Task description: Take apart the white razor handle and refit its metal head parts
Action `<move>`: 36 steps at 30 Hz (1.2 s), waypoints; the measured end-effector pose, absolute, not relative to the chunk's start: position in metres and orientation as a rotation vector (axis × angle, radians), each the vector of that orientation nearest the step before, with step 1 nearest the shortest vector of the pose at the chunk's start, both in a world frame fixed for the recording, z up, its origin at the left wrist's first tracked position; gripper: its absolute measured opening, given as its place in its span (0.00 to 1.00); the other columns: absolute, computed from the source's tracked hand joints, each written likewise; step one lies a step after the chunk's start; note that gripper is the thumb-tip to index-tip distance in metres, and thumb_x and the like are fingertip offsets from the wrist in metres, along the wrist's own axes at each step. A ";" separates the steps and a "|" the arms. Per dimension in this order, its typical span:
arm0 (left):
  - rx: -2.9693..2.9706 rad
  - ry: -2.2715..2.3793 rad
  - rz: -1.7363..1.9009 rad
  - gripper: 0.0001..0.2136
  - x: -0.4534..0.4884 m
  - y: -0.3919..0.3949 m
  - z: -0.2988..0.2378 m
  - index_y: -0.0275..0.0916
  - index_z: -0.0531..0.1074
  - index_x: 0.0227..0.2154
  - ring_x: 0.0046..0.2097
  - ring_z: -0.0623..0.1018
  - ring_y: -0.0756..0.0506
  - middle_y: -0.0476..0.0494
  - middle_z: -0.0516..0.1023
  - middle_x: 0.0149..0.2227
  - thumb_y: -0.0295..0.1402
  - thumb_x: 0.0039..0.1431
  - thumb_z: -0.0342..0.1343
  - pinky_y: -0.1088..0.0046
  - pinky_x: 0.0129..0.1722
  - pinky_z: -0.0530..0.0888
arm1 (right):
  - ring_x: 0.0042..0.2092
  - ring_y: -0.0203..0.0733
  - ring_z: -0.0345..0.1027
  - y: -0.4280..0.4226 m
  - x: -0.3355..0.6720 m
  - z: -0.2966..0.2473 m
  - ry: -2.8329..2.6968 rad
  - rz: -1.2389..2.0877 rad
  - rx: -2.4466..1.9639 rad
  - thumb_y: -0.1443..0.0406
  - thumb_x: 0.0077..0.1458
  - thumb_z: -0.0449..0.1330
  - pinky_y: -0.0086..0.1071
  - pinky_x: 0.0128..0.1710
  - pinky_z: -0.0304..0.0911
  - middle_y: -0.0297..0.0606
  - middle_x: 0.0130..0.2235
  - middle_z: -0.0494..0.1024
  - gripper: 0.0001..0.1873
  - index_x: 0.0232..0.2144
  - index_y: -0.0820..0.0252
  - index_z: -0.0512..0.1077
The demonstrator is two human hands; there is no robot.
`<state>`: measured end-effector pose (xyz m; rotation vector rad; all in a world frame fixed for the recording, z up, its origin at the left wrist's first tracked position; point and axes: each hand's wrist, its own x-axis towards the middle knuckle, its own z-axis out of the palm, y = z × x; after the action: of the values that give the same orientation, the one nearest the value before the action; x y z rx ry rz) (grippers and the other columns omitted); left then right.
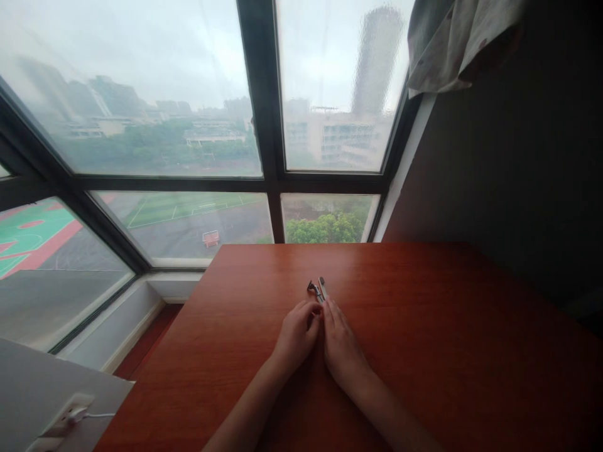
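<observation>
Near the middle of the wooden table, my two hands meet at the fingertips. My left hand (298, 333) is curled, thumb and fingers closed around the lower end of what looks like a razor (315, 290), whose dark head points away from me. My right hand (343, 345) stands on its side, fingers pressed together along a slim, pale stick with a dark end, apparently a toothbrush (323, 289). The two things lie side by side, tips slightly apart. Their lower parts are hidden by my fingers, and my right thumb is largely out of sight.
The reddish-brown table (414, 314) reaches to large windows (174, 144) with dark frames. A dark wall (475, 157) and a hanging cloth (456, 50) are at the right. At lower left, a plug with a white cable (78, 414) sits in a wall socket.
</observation>
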<state>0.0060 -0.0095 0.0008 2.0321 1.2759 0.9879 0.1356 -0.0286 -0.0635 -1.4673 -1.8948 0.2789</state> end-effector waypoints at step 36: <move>2.274 1.611 0.624 0.13 0.012 -0.012 0.009 0.47 0.67 0.48 0.38 0.75 0.46 0.46 0.70 0.44 0.34 0.61 0.49 0.73 0.35 0.68 | 0.64 0.50 0.50 -0.048 0.199 -0.010 -2.133 0.603 -1.313 0.65 0.50 0.61 0.46 0.63 0.49 0.46 0.61 0.61 0.28 0.55 0.61 0.66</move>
<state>0.0123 -0.0116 0.0095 2.2744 1.6107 0.6241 0.1988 -0.0477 -0.0099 -1.3128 -2.1331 0.6026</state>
